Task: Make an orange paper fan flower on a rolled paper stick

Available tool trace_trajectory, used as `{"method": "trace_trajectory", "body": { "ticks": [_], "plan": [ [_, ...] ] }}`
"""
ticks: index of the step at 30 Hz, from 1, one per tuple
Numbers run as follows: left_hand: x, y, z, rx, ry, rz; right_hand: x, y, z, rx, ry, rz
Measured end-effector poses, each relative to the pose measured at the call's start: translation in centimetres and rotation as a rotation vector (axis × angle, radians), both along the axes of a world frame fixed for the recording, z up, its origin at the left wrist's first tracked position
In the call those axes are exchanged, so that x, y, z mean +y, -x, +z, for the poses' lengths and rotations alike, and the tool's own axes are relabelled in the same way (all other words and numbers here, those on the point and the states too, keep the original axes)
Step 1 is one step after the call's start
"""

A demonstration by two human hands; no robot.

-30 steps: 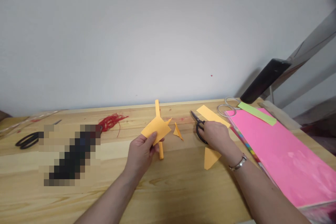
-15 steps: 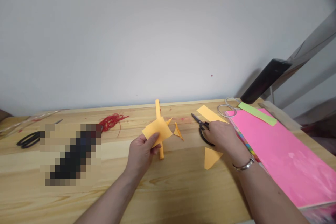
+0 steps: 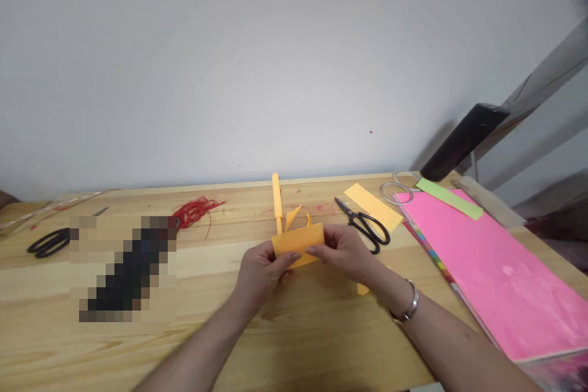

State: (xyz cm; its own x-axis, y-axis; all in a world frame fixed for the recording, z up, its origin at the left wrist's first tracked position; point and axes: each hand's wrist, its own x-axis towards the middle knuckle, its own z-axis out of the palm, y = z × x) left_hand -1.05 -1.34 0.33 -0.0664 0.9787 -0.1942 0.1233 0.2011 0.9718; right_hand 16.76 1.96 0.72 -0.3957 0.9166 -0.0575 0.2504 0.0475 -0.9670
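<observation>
Both hands hold one piece of orange paper (image 3: 299, 242) above the table. My left hand (image 3: 263, 266) pinches its left side, thumb in front. At the right side my right hand (image 3: 345, 254) pinches it, with its thumb near the other thumb. Behind the paper lies a thin rolled orange paper tube (image 3: 277, 199), its lower part hidden. Small folded orange scraps (image 3: 294, 218) sit close by. Black-handled scissors (image 3: 367, 229) rest just beyond my right hand, partly over an orange paper strip (image 3: 374, 205). Another orange piece (image 3: 362, 289) is mostly covered by my right wrist.
Pink paper sheets (image 3: 496, 269) lie on the right with a green strip (image 3: 450, 198) on top. Nearby are white rings (image 3: 397, 192) and a black cylinder (image 3: 463, 142) leaning at the wall. On the left are red threads (image 3: 195, 213), another black-handled pair of scissors (image 3: 50, 242) and a blurred dark object (image 3: 133, 269).
My right hand has let go of the scissors, which now lie on the table, and has moved left to grip the orange paper. The paper has been turned and sits slightly lower.
</observation>
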Motion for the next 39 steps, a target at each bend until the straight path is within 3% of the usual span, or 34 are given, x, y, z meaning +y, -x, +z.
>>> {"method": "trace_trajectory", "body": {
  "ticks": [5,10,13,15,17,19,25,29,32,35,39],
  "plan": [
    [-0.1,0.0,-0.5,0.015,-0.02,-0.048,0.2,0.2,-0.2,-0.033,0.011,-0.05],
    [-0.1,0.4,-1.0,0.068,-0.055,-0.044,0.8,-0.6,-0.1,-0.271,-0.219,-0.174],
    [0.0,0.7,-1.0,0.079,-0.05,-0.01,2.0,-2.1,0.7,-0.48,-0.358,-0.305],
    [0.0,0.7,-0.8,0.085,-0.03,0.017,3.0,-3.6,1.5,-0.745,-0.395,-0.447],
    [0.0,0.6,-0.6,0.046,-0.006,0.024,4.0,-5.2,2.3,-1.036,-0.321,-0.568],
    [0.0,0.5,-0.4,0.007,0.01,0.022,4.7,-6.9,2.8,-1.207,-0.196,-0.589],
    [0.1,0.5,-0.5,-0.059,-0.006,0.013,5.4,-10.7,2.5,-1.323,-0.012,-0.574],
    [0.1,0.5,-0.4,-0.059,-0.011,0.002,5.2,-11.5,2.6,-1.338,0.017,-0.584],
    [0.1,0.4,-0.2,-0.033,-0.001,0.017,5.0,-11.2,3.0,-1.345,-0.057,-0.674],
    [0.1,0.3,0.0,-0.061,0.012,0.034,4.8,-10.7,3.1,-1.3,-0.228,-0.727],
    [0.1,0.5,-0.3,-0.117,0.002,0.021,4.5,-9.4,3.4,-1.097,-0.42,-0.619]
  ]
}}
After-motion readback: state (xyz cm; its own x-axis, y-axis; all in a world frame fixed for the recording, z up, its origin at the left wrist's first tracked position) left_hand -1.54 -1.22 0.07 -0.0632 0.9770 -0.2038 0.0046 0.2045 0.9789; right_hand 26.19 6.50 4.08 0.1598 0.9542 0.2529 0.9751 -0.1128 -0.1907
